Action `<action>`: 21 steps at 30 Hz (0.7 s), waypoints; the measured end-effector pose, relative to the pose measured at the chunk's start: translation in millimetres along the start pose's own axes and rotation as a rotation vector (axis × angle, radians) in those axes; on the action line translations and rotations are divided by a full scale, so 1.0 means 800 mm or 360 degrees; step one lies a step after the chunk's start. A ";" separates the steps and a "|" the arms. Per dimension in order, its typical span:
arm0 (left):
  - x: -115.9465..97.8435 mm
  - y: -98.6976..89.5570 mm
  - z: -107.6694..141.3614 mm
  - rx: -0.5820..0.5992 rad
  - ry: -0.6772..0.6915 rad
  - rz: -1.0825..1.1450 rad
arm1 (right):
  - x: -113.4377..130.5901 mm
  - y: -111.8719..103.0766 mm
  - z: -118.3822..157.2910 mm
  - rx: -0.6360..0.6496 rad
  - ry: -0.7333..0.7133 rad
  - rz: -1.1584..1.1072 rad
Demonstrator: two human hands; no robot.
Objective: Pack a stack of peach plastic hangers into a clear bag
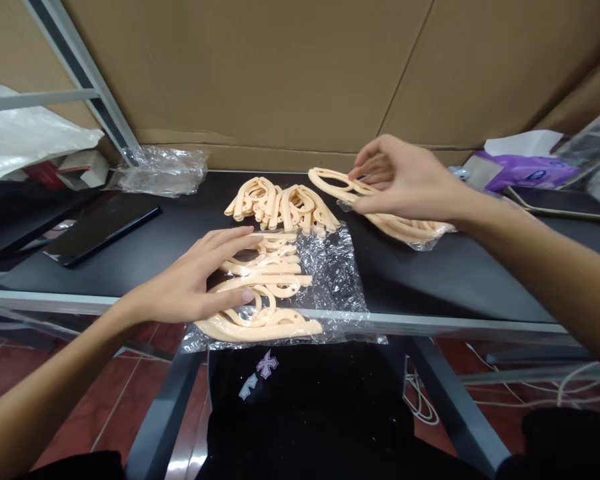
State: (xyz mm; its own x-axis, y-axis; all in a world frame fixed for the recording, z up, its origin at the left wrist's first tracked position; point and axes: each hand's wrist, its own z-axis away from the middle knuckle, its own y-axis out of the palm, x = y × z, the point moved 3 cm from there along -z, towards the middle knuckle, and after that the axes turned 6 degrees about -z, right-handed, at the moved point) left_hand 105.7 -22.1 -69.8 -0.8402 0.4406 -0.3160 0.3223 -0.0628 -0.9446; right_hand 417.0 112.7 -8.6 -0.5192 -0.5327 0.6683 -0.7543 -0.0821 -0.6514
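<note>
My left hand (193, 277) lies with its fingers spread on a clear plastic bag (333, 267) at the table's front edge. Inside the bag are several cream curved pieces (265, 327) with open loops, laid in a row; the bag overhangs the edge slightly. My right hand (400, 177) pinches a cream looped piece (330, 180) between thumb and fingers, raised at a tilt. Below that hand rests a stack of similar pieces (405, 227), partly in clear plastic. Behind the bag sits a loose pile of the same curved pieces (285, 203).
A dark phone (103, 230) lies on the black table (460, 280) at left. Crumpled clear plastic (163, 172) and a small box (83, 170) are behind it. At the right back stands a purple tissue pack (525, 170). A cardboard wall (280, 73) closes off the rear.
</note>
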 end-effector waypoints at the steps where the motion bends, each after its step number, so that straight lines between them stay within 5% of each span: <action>1: 0.000 0.000 0.000 -0.0006 -0.0001 0.0003 | -0.002 -0.012 0.015 0.0031 -0.0030 -0.0118; 5: -0.002 0.000 -0.002 -0.0016 0.0011 0.0012 | -0.016 -0.044 0.086 0.0156 -0.0098 -0.0300; 9: -0.003 -0.001 -0.002 -0.0021 0.0015 0.0001 | -0.020 -0.041 0.133 0.0273 -0.0346 -0.0150; 21: -0.002 -0.002 -0.001 0.0008 0.0002 -0.0021 | 0.039 0.067 0.083 0.0416 -0.0995 -0.0020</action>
State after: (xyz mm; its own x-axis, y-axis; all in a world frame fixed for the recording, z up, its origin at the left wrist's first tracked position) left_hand 106.8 -22.3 -68.0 -0.8438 0.4427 -0.3034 0.3092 -0.0612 -0.9490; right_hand 387.2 35.3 -46.3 -0.1220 -0.9109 0.3943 -0.5960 -0.2504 -0.7629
